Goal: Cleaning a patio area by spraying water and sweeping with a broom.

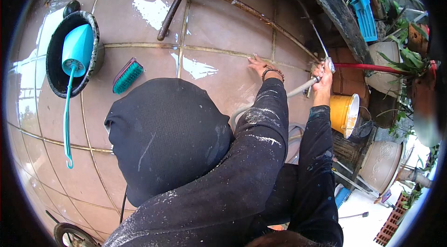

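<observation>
My left hand (260,65) lies palm down on the wet brown tile floor (223,97), fingers apart, with dark beaded bracelets at the wrist. It holds nothing. In my right hand (323,79) is a metal hose spray nozzle (330,65), gripped near the end of a pale hose (301,87). A thin jet of water (317,34) leaves the nozzle towards the top of the view, beside a dark, worn beam (335,13). The hose runs back behind my left forearm, which hides part of it.
Rusty metal tubing (244,5) stands ahead. Leftward are a scrub brush (128,76) with green bristles and a black bucket (93,62) holding a turquoise long-handled vessel (78,46). On the right stand a yellow bucket (340,110), a red pole (370,67) and planters (380,168).
</observation>
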`<state>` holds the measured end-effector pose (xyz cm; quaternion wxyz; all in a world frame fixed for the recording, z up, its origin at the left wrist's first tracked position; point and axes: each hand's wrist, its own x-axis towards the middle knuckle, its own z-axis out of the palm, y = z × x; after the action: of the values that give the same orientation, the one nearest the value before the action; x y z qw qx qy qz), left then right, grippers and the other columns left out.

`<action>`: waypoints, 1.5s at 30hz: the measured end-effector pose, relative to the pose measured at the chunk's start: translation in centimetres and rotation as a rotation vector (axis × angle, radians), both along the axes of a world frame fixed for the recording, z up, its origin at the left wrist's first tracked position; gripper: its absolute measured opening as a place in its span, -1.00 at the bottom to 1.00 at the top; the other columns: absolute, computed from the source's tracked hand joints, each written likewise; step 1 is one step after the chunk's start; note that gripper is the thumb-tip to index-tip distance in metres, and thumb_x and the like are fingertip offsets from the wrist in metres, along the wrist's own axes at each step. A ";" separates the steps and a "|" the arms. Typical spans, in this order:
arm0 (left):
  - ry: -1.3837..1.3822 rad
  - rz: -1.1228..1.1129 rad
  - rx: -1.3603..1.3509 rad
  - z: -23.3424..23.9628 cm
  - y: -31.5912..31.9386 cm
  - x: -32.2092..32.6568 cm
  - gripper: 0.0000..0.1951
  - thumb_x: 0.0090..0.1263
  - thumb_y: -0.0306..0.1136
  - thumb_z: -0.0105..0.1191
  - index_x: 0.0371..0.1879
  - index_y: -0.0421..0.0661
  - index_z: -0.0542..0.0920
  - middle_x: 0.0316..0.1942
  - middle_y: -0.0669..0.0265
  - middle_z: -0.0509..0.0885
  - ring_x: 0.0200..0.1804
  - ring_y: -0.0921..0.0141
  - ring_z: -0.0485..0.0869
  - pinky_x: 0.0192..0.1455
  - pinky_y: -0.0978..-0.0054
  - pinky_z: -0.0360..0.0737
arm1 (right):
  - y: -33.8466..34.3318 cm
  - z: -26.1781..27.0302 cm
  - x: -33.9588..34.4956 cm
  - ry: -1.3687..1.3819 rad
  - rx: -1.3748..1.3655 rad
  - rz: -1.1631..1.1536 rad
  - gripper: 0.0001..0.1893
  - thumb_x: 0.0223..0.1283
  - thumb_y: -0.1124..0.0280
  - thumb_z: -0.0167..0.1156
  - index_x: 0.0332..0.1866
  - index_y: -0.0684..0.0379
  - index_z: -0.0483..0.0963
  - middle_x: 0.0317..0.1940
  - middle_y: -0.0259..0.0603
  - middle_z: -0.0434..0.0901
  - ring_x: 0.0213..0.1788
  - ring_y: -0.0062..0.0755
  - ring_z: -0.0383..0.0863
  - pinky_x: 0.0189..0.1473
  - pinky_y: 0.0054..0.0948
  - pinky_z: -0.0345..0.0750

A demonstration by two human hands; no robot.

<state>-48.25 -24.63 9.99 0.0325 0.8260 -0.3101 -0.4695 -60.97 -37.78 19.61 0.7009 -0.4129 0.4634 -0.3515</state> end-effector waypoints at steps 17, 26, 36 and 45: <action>0.014 0.008 0.007 -0.1 0.2 0.3 -0.39 0.56 -0.01 -0.22 0.50 -0.05 0.20 0.60 0.11 -0.17 0.55 -0.14 -0.03 0.36 -0.15 0.24 | 1.2 -0.3 2.6 -0.070 0.041 0.145 -0.78 0.45 0.19 0.10 -0.22 0.11 0.41 -0.61 -0.48 0.26 -0.69 -0.74 0.16 -0.61 -0.67 0.20; 0.035 -0.005 -0.005 1.1 0.6 0.6 -0.39 0.55 -0.03 -0.20 0.49 -0.08 0.21 0.60 0.11 -0.14 0.55 -0.15 -0.02 0.36 -0.16 0.24 | 1.5 -0.3 2.7 -0.057 0.146 0.339 -0.83 0.48 0.23 0.06 -0.16 0.11 0.42 -0.60 -0.50 0.26 -0.70 -0.77 0.18 -0.63 -0.69 0.22; 0.003 0.004 0.002 0.1 0.0 0.0 -0.38 0.54 -0.03 -0.17 0.49 -0.09 0.21 0.59 0.06 -0.14 0.54 -0.16 -0.01 0.36 -0.17 0.23 | 1.7 -0.7 3.7 0.020 -0.018 0.099 -0.77 0.41 0.16 0.17 -0.23 0.08 0.42 -0.62 -0.49 0.27 -0.67 -0.73 0.19 -0.58 -0.64 0.23; -0.018 0.029 0.005 0.0 0.0 0.0 -0.38 0.52 -0.03 -0.15 0.48 -0.09 0.23 0.60 0.06 -0.14 0.54 -0.17 -0.01 0.35 -0.16 0.24 | 1.2 -1.3 2.6 -0.025 -0.020 0.089 -0.75 0.40 0.13 0.18 -0.24 0.09 0.41 -0.61 -0.47 0.27 -0.68 -0.72 0.18 -0.59 -0.64 0.21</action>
<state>-48.24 -24.61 10.03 0.0346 0.8347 -0.2973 -0.4624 -58.38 -36.55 18.33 0.7175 -0.4354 0.4324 -0.3298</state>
